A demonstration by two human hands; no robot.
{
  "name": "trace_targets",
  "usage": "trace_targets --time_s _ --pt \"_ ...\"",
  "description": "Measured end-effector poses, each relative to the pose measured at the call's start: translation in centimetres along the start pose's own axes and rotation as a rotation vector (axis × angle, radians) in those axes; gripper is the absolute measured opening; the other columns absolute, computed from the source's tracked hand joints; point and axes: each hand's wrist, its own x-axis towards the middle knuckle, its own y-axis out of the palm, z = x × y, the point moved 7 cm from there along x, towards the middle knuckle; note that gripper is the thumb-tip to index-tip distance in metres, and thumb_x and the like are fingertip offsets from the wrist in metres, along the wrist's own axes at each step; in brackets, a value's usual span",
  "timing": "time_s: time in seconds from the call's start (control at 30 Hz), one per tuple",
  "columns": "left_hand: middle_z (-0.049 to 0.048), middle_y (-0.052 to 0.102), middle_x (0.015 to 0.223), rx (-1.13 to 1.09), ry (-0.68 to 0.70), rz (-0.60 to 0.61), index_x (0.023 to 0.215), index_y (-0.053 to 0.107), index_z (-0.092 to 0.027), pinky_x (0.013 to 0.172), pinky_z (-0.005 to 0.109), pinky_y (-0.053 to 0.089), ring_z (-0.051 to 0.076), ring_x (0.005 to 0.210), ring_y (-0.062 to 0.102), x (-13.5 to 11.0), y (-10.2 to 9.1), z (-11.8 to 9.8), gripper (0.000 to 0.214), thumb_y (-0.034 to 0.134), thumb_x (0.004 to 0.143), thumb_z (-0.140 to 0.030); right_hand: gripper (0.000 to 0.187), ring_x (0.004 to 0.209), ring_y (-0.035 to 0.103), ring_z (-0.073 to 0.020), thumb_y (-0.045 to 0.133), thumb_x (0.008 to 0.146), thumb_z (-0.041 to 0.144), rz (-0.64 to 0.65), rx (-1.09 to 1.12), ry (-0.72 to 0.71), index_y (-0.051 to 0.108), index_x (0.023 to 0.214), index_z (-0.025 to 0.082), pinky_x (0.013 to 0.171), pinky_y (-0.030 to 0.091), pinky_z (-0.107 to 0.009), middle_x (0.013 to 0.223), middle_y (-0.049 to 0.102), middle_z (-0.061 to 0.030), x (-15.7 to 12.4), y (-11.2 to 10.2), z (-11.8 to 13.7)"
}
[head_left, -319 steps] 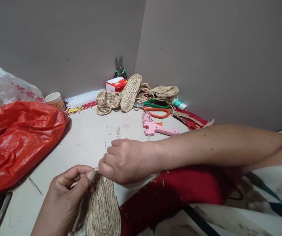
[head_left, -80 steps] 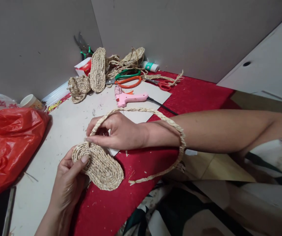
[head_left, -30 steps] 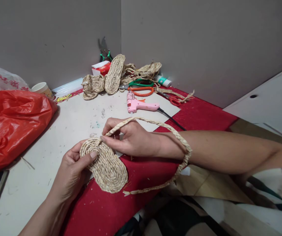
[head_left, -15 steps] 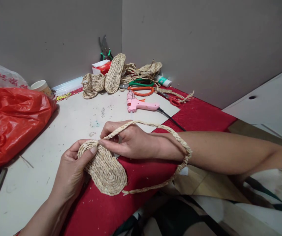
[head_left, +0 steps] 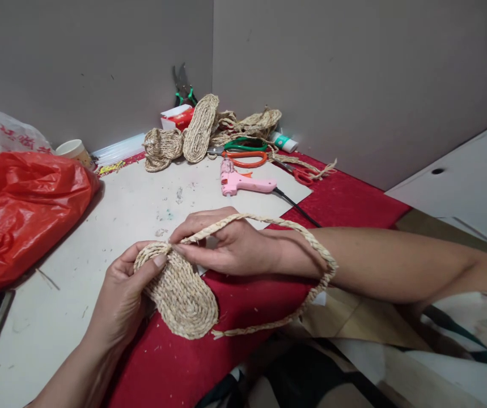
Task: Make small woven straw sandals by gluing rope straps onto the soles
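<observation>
A sole-shaped oval of coiled straw braid is held over the table's front edge, its long side slanting toward me. My left hand grips its upper left end, thumb on top and fingers underneath. At the oval's top edge my right hand pinches the straw cord between thumb and forefinger, right against the coil. From there the cord loops over my right wrist and curves back, its frayed tip lying beside the oval's lower end.
A pink glue gun with a black cable lies beyond my hands. Behind it are orange- and green-handled scissors, another coiled straw sole and pruning shears. A red plastic bag fills the left side, near a paper cup.
The right-hand fingers have drawn a little closer together at the coil's edge. The cord's loop has shifted slightly to the right; the left hand keeps its grip.
</observation>
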Motion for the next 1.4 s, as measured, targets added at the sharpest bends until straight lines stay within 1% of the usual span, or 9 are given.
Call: trace_targets --time_s 0.2,0.5,0.63,0.73,0.83,0.9,1.1,1.17,1.4 --pt "0.0027 0.07 0.075 -0.032 -0.027 -0.021 0.091 0.068 -0.019 0.063 0.024 0.049 0.014 0.064 0.065 0.0 -0.1 0.0 0.021 0.076 0.072 -0.026 0.009 0.072 0.06 -0.009 0.056 0.086 0.014 -0.081 -0.026 -0.029 0.063 0.087 0.008 0.068 0.05 -0.022 0.079 0.067 -0.0055 0.3 -1.0 0.1" --pt "0.0001 0.067 0.069 -0.01 -0.026 -0.054 0.084 0.066 -0.018 0.059 0.022 0.047 0.011 0.058 0.06 -0.1 -0.4 0.0 0.02 0.078 0.069 -0.026 0.012 0.08 0.059 -0.0103 0.052 0.09 0.014 0.039 -0.101 -0.112 0.062 0.093 0.01 0.075 0.048 -0.023 0.083 0.066 -0.0065 0.0 -0.4 1.0" --pt "-0.0011 0.065 0.065 -0.01 -0.013 -0.086 0.082 0.066 -0.019 0.055 0.021 0.046 0.011 0.055 0.06 -0.3 -0.3 -0.2 0.024 0.08 0.065 -0.027 0.016 0.081 0.058 -0.0092 0.052 0.09 0.017 0.113 -0.175 -0.161 0.065 0.098 0.013 0.072 0.046 -0.02 0.091 0.065 -0.0058 -0.5 0.2 1.1" --pt "-0.0006 0.066 0.064 -0.014 -0.006 -0.099 0.083 0.067 -0.019 0.054 0.021 0.046 0.012 0.055 0.06 -0.4 -0.3 -0.2 0.024 0.08 0.065 -0.028 0.018 0.079 0.058 -0.0093 0.052 0.092 0.027 0.187 -0.246 -0.037 0.066 0.098 0.018 0.068 0.044 -0.02 0.092 0.066 -0.0021 -0.6 0.8 0.3" --pt "0.001 0.068 0.071 -0.015 -0.002 -0.082 0.088 0.068 -0.02 0.059 0.023 0.048 0.013 0.059 0.062 -0.5 -0.2 -0.1 0.023 0.078 0.069 -0.027 0.026 0.077 0.06 -0.0087 0.048 0.094 0.037 0.236 -0.218 0.113 0.065 0.094 0.018 0.069 0.045 -0.02 0.085 0.066 0.0001 -0.6 1.1 -0.4" --pt "0.0022 0.07 0.076 -0.018 0.0 -0.066 0.094 0.069 -0.02 0.063 0.024 0.048 0.014 0.063 0.063 -0.4 -0.2 -0.1 0.025 0.076 0.07 -0.027 0.026 0.076 0.061 -0.0084 0.046 0.095 0.035 0.208 -0.241 0.043 0.064 0.092 0.016 0.069 0.046 -0.02 0.082 0.066 -0.0006 -0.4 1.1 0.0" --pt "0.0047 0.072 0.085 -0.042 0.002 -0.037 0.105 0.07 -0.02 0.069 0.025 0.049 0.017 0.074 0.066 -0.3 0.2 -0.2 0.033 0.074 0.073 -0.026 0.016 0.077 0.057 -0.01 0.048 0.094 0.018 0.116 -0.54 -0.48 0.063 0.098 0.014 0.066 0.046 -0.022 0.086 0.065 -0.0043 -1.1 1.2 2.5" --pt "0.0052 0.072 0.088 -0.055 -0.007 -0.021 0.106 0.069 -0.02 0.071 0.025 0.049 0.017 0.077 0.066 -0.3 0.4 -0.2 0.032 0.073 0.074 -0.025 0.014 0.075 0.056 -0.0104 0.05 0.092 0.017 0.092 -0.584 -0.528 0.064 0.091 0.014 0.066 0.046 -0.023 0.084 0.064 -0.0039 -1.3 1.2 2.6" --pt "0.0068 0.073 0.094 -0.076 -0.033 0.0 0.114 0.067 -0.022 0.074 0.027 0.05 0.018 0.08 0.067 -0.6 0.6 -0.1 0.04 0.072 0.074 -0.022 0.021 0.067 0.05 -0.0107 0.047 0.092 0.017 0.149 -0.647 -0.498 0.065 0.081 0.018 0.061 0.042 -0.023 0.075 0.061 -0.0004 -1.5 2.4 2.2"
